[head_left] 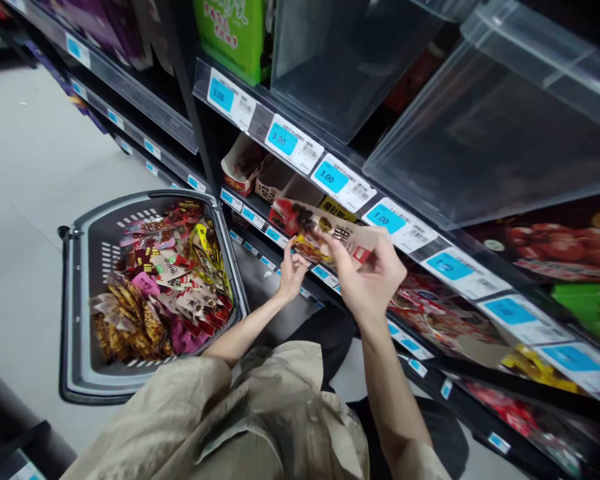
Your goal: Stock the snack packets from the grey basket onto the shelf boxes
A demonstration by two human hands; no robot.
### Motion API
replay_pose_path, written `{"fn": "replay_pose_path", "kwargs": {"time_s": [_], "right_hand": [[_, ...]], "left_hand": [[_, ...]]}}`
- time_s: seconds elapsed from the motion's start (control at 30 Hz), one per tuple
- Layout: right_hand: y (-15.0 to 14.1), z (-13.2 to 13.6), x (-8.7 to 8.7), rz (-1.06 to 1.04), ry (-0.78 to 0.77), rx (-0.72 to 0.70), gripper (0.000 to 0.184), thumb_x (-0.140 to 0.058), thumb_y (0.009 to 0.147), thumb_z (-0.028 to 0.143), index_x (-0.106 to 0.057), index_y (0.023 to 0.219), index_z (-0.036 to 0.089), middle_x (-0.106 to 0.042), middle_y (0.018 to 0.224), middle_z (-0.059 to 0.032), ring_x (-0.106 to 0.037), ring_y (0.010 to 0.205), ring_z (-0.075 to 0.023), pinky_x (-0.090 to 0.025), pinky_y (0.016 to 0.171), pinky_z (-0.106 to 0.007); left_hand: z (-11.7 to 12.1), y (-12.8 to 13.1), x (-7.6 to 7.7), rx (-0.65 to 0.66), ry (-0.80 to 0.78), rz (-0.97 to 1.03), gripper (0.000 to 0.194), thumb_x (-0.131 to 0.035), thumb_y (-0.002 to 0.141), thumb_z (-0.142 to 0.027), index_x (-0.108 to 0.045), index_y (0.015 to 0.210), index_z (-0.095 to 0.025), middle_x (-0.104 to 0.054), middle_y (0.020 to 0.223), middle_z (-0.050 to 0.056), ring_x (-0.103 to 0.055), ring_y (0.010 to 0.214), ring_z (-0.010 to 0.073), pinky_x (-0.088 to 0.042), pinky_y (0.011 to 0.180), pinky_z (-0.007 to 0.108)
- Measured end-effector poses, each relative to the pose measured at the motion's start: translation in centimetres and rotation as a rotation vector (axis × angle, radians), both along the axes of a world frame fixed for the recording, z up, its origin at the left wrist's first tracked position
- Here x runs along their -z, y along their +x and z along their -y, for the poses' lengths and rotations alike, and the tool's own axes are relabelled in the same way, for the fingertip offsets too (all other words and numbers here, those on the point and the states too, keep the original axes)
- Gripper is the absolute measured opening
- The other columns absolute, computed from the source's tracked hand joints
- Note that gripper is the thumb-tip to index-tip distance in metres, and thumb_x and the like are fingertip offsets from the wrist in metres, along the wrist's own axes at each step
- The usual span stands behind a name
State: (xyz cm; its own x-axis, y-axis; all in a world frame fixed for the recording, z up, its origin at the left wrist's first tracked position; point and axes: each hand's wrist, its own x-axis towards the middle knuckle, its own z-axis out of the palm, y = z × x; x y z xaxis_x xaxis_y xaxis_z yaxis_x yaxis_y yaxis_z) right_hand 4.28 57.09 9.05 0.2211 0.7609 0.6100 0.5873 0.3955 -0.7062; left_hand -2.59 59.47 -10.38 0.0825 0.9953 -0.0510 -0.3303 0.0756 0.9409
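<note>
My right hand (373, 273) is closed on a snack packet (353, 233), beige and red with a food picture, held tilted in front of the lower shelf. Its far end is blurred, and something yellow-brown shows along its lower edge. My left hand (293, 272) is just below that end, its index finger raised close to the packet and its other fingers loosely bent. Whether it touches the packet is hard to tell. To my left, a grey shopping basket (80, 293) on the floor holds many small snack packets (180, 267) in red, yellow, pink and brown.
Shelving with blue-and-white price tags (333, 179) runs diagonally across the view. Clear plastic bins (480, 127) and a green package (233, 40) stand on the upper shelf. Open cardboard boxes (243, 167) sit below. Grey floor (25, 180) extends left.
</note>
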Motion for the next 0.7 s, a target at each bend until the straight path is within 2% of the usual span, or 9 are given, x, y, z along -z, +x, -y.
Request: {"fn": "replay_pose_path", "kwargs": {"time_s": [0.03,0.1,0.2,0.27,0.37,0.43,0.53,0.7], "right_hand": [[0.0,-0.5,0.0,0.142,0.045,0.0,0.01,-0.071,0.093,0.021,-0.069,0.103,0.024,-0.073,0.098,-0.0057,-0.071,0.094,-0.0218,-0.059,0.09,-0.038],[-0.1,-1.6,0.3,0.388,0.066,-0.034,0.015,-0.06,0.098,0.017,-0.069,0.108,0.023,-0.074,0.109,-0.0099,-0.071,0.105,-0.0233,-0.057,0.095,-0.039],[-0.1,-3.4,1.2,0.632,-0.081,-0.064,0.024,-0.047,0.099,0.014,-0.066,0.114,0.018,-0.072,0.124,-0.0166,-0.069,0.117,-0.0268,-0.057,0.096,-0.039],[-0.1,-4.9,1.8,0.734,-0.235,-0.027,0.024,-0.047,0.098,0.015,-0.064,0.115,0.015,-0.073,0.115,-0.0181,-0.071,0.11,-0.0297,-0.058,0.091,-0.04],[-0.8,-7.6,2.0,0.824,-0.417,0.031,0.032,-0.049,0.097,0.018,-0.059,0.127,0.011,-0.074,0.098,-0.0166,-0.073,0.093,-0.031,-0.058,0.085,-0.041],[-1.5,-9.2,1.5,0.856,-0.485,0.012,0.039,-0.048,0.097,0.016,-0.055,0.134,0.009,-0.073,0.1,-0.0188,-0.073,0.094,-0.0324,-0.057,0.085,-0.043],[-2.6,-10.5,0.2,0.9,-0.552,-0.025,0.036,-0.047,0.095,0.013,-0.058,0.129,0.008,-0.071,0.106,-0.0217,-0.072,0.099,-0.0339,-0.056,0.09,-0.046],[-3.5,-10.2,-2.0,0.972,-0.645,-0.019,0.028,-0.045,0.096,0.014,-0.062,0.117,0.008,-0.071,0.106,-0.0231,-0.071,0.103,-0.0351,-0.055,0.092,-0.047]], "left_hand": [[0.0,-0.2,-0.1,-0.019,0.031,0.002,0.072,-0.062,0.085,-0.028,-0.04,0.152,-0.021,-0.053,0.068,-0.008,-0.046,0.058,0.0118,-0.039,0.06,0.024],[0.1,-0.5,-0.3,-0.102,0.067,-0.024,0.065,-0.056,0.088,-0.028,-0.041,0.151,-0.02,-0.049,0.066,-0.008,-0.042,0.057,0.0124,-0.038,0.061,0.024],[-0.1,-0.7,-0.6,-0.251,0.059,-0.087,0.059,-0.055,0.089,-0.024,-0.044,0.147,-0.019,-0.049,0.068,-0.007,-0.045,0.059,0.0129,-0.039,0.063,0.025],[-0.4,-0.7,-0.6,-0.338,0.072,-0.118,0.058,-0.056,0.087,-0.021,-0.047,0.145,-0.019,-0.056,0.079,-0.003,-0.052,0.068,0.0141,-0.044,0.067,0.025],[-0.9,-0.7,-0.6,-0.441,0.134,-0.198,0.06,-0.058,0.083,-0.018,-0.051,0.143,-0.019,-0.063,0.113,0.009,-0.062,0.097,0.0195,-0.052,0.082,0.03],[-1.2,-0.9,-0.5,-0.458,0.181,-0.265,0.062,-0.058,0.084,-0.018,-0.051,0.146,-0.02,-0.057,0.137,0.015,-0.059,0.12,0.0241,-0.053,0.095,0.035],[-1.3,-1.1,-0.3,-0.428,0.27,-0.316,0.068,-0.057,0.087,-0.018,-0.045,0.154,-0.021,-0.046,0.158,0.016,-0.046,0.146,0.0277,-0.048,0.113,0.041],[-1.5,-1.0,0.2,-0.367,0.352,-0.41,0.078,-0.057,0.09,-0.018,-0.032,0.164,-0.023,-0.03,0.172,0.012,-0.027,0.161,0.0285,-0.027,0.131,0.048]]}}
